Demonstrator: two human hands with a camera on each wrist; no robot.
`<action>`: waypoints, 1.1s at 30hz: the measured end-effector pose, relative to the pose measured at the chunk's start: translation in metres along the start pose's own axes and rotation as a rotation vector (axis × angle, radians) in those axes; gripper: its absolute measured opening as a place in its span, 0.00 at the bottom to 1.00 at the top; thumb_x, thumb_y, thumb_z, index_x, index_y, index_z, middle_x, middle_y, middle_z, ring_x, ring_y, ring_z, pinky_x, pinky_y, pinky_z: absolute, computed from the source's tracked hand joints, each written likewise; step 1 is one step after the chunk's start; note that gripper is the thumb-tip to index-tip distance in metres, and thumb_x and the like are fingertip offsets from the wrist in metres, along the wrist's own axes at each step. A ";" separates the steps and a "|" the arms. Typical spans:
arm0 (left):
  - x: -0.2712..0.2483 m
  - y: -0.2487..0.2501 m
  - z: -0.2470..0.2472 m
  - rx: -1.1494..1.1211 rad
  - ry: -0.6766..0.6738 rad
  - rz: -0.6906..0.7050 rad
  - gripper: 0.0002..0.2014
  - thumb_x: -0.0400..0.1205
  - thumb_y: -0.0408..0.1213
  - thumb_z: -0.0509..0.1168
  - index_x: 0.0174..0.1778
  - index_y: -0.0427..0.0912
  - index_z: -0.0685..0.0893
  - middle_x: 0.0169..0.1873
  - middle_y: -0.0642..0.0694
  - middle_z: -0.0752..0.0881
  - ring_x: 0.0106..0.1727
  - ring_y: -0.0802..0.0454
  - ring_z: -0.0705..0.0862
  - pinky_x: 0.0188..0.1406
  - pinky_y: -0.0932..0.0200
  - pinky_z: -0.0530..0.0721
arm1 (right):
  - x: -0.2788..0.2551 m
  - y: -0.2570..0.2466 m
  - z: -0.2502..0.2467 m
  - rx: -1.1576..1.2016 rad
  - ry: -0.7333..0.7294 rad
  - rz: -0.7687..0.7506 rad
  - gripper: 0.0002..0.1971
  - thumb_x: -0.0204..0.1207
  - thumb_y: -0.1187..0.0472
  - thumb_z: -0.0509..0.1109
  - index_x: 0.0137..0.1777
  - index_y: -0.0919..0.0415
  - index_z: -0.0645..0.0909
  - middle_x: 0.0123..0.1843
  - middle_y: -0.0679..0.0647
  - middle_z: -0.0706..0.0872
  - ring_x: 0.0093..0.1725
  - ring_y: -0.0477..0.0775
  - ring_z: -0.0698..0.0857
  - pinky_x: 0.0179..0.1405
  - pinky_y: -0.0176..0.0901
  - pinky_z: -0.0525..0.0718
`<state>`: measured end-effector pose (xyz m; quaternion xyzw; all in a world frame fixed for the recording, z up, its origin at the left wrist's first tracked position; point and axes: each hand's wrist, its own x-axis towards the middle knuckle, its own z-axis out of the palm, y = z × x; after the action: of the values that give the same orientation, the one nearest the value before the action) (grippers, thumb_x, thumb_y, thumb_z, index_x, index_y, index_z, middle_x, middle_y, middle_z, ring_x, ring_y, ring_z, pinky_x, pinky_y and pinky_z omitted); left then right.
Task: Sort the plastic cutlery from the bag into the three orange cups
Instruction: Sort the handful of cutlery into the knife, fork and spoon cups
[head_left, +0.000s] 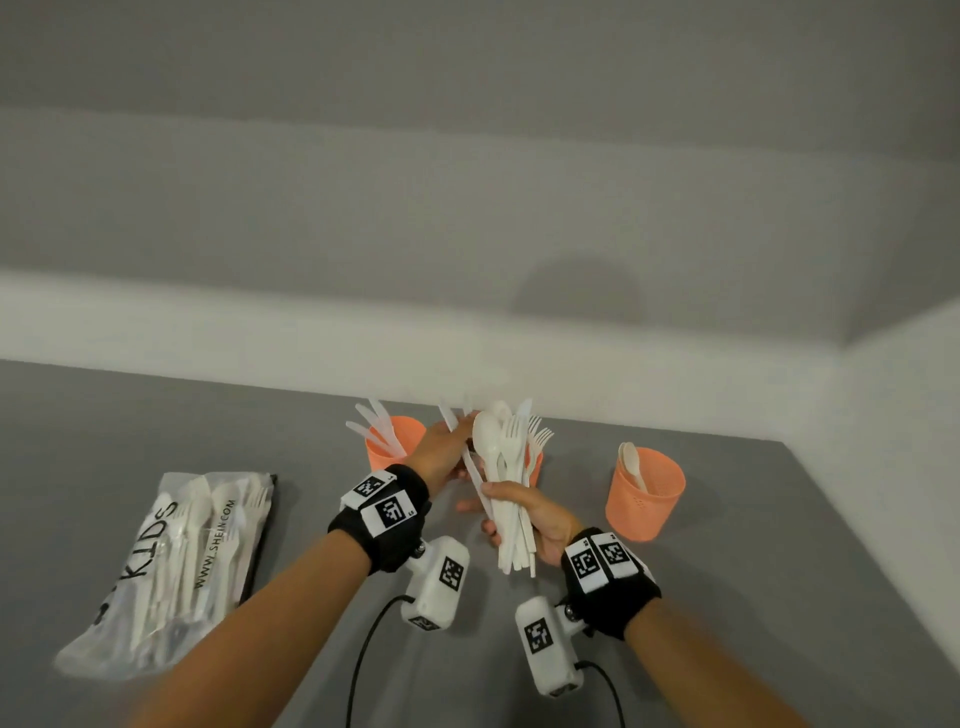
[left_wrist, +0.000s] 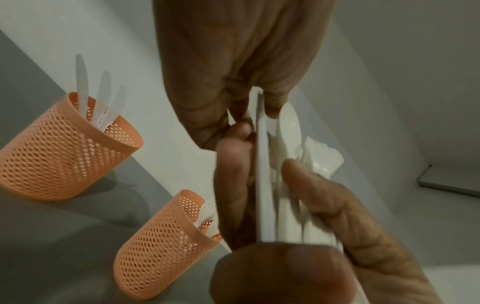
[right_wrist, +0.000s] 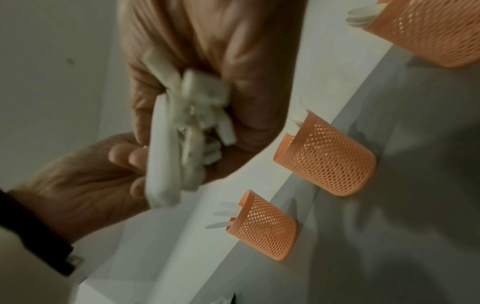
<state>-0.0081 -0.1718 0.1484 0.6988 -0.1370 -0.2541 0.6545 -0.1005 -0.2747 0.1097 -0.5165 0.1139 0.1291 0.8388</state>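
My right hand (head_left: 543, 519) grips a bundle of white plastic cutlery (head_left: 511, 467) by the handles; forks, spoons and knives fan upward from it. My left hand (head_left: 441, 447) reaches in from the left and pinches one knife (left_wrist: 261, 164) in the bundle. Three orange mesh cups stand at the table's back edge. The left cup (head_left: 387, 452) holds knives. The middle cup (right_wrist: 327, 156) holds forks and is mostly hidden behind the bundle in the head view. The right cup (head_left: 644, 493) holds a spoon. Both hands hover in front of the middle cup.
The clear printed bag (head_left: 171, 561), with more white cutlery inside, lies on the grey table (head_left: 779, 597) at the left. A white wall runs directly behind the cups. Black cables hang from the wrist cameras near the table's front.
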 end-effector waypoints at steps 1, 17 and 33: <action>0.001 -0.003 0.002 0.006 0.010 0.008 0.19 0.85 0.46 0.54 0.35 0.39 0.80 0.20 0.47 0.78 0.15 0.59 0.74 0.17 0.68 0.70 | 0.002 -0.001 -0.004 -0.005 -0.009 0.006 0.16 0.69 0.59 0.69 0.57 0.57 0.77 0.42 0.56 0.91 0.23 0.45 0.80 0.20 0.33 0.79; 0.015 0.037 -0.022 -0.283 0.480 0.159 0.19 0.87 0.46 0.46 0.35 0.42 0.73 0.18 0.44 0.75 0.16 0.49 0.77 0.22 0.61 0.79 | 0.017 -0.004 -0.011 -0.120 0.397 -0.180 0.06 0.76 0.67 0.68 0.51 0.63 0.77 0.24 0.55 0.84 0.14 0.47 0.74 0.16 0.34 0.75; 0.004 0.018 -0.003 0.285 0.307 0.373 0.05 0.77 0.34 0.68 0.41 0.39 0.77 0.31 0.47 0.79 0.36 0.47 0.78 0.36 0.61 0.75 | 0.038 -0.001 0.012 -0.292 0.570 -0.458 0.06 0.74 0.67 0.71 0.49 0.61 0.80 0.28 0.54 0.78 0.16 0.43 0.75 0.17 0.34 0.74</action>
<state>-0.0003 -0.1735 0.1658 0.7767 -0.1968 0.0016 0.5983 -0.0642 -0.2607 0.1036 -0.6575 0.2046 -0.1951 0.6985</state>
